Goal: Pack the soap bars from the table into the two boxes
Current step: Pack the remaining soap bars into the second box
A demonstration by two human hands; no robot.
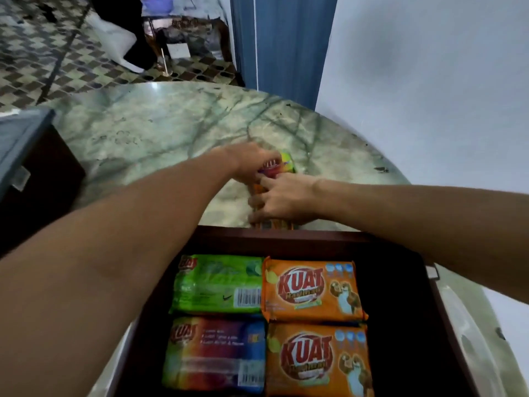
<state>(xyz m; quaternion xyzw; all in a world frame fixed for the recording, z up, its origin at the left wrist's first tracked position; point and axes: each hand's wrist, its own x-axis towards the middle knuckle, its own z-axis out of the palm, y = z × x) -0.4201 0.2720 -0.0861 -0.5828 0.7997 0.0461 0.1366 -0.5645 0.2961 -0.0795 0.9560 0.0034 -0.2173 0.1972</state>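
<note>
A dark wooden box (286, 239) lies open in front of me on the marble table (160, 130). Inside it lie several wrapped soap bars: a green one (217, 285), a rainbow-coloured one (214, 353) and two orange ones (312, 290) (317, 362). Its right part is bare and dark. Just beyond the box stands a row of soap bars (282, 161) on the table. My left hand (249, 161) grips the far end of that row. My right hand (280, 199) holds the near end, fingers wrapped on the orange packs.
A second dark box (37, 173) with a grey lid stands at the table's left edge. A white wall runs along the right, with a blue curtain behind the table. Patterned floor tiles and furniture show at the far left.
</note>
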